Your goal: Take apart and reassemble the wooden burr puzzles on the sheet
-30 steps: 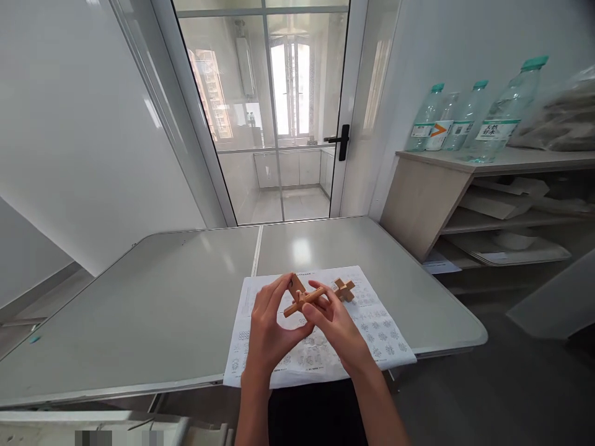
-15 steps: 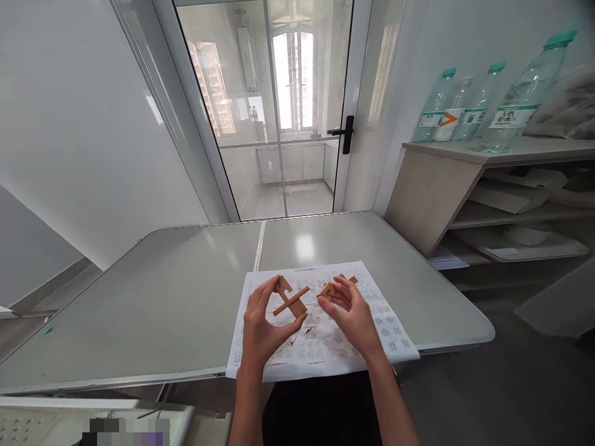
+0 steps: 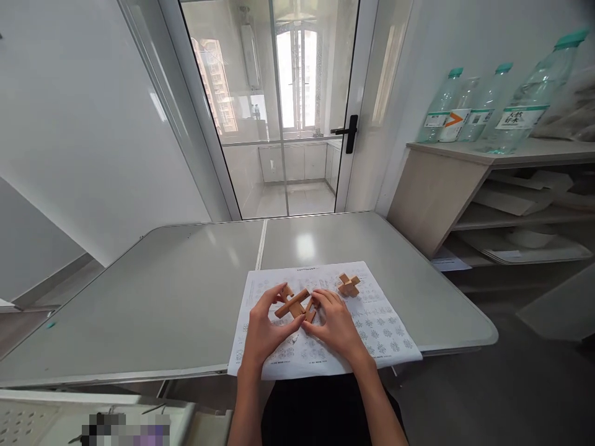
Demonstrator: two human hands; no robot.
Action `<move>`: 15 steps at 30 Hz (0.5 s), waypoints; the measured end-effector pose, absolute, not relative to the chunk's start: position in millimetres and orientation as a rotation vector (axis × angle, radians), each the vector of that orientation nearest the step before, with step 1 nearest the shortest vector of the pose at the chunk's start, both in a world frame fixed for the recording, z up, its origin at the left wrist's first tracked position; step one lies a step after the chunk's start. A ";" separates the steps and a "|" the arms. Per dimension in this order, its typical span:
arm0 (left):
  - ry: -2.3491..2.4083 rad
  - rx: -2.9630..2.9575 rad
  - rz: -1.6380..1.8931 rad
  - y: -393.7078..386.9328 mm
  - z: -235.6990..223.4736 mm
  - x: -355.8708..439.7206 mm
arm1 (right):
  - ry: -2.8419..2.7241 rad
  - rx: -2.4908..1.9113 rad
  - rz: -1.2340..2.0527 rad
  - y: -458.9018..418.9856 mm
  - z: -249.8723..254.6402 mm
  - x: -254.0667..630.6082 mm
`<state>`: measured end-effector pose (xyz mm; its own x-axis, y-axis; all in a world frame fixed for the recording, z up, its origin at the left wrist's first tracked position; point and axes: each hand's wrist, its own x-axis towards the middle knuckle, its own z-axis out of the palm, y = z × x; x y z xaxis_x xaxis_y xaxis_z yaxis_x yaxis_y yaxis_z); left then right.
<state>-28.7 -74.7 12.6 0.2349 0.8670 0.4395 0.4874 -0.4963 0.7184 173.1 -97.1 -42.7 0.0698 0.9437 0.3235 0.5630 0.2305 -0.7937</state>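
Crossed wooden puzzle pieces, one bar lying across a notched flat piece, are gripped between the thumb and fingers of my left hand. My right hand pinches another notched wooden puzzle piece close against their right end; whether the two touch is hard to tell behind my fingers. Beyond my right hand, a small cross-shaped wooden puzzle rests on a printed sheet of diagrams. Both hands are held over this sheet.
The sheet lies on a grey table and hangs slightly over its front edge. A shelf unit stands at the right with several plastic bottles on top. Behind the table is a glass door. A white tray-like surface shows at lower left.
My right hand has moved left and slightly down, bringing its piece up to the pieces in my left hand. The cross-shaped puzzle behind it now shows fully.
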 end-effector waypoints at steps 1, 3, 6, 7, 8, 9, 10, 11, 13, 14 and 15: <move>1.210 2.062 1.172 -74.5 11.7 -28.2 | -1.610 -1.437 0.543 -97.1 -42.3 173.4; 1.161 2.027 1.166 -74.2 9.6 -27.3 | -1.596 -1.406 0.581 -98.0 -39.6 174.2; 1.154 1.993 1.128 -73.9 6.2 -26.3 | -1.532 -1.277 0.673 -100.7 -31.5 176.7; 1.164 1.982 1.105 -74.0 5.2 -25.9 | -1.505 -1.228 0.713 -101.7 -28.6 177.8; 1.179 1.969 1.079 -74.1 4.4 -25.6 | -1.476 -1.192 0.745 -102.4 -25.9 178.8; 1.195 1.954 1.050 -74.2 3.7 -25.2 | -1.445 -1.172 0.763 -102.9 -23.8 179.8; 1.214 1.938 1.020 -74.4 3.1 -24.9 | -1.418 -1.171 0.770 -103.2 -22.2 180.6; 1.232 1.923 0.990 -74.7 2.8 -24.5 | -1.397 -1.180 0.773 -103.3 -21.4 181.2; 1.257 1.903 0.944 -75.4 2.9 -23.8 | -1.370 -1.196 0.798 -103.1 -21.1 181.7; 1.260 1.897 0.927 -75.8 3.3 -23.6 | -1.361 -1.194 0.834 -103.0 -21.3 181.6; 1.257 1.894 0.911 -76.2 3.9 -23.5 | -1.355 -1.184 0.881 -103.0 -21.5 181.4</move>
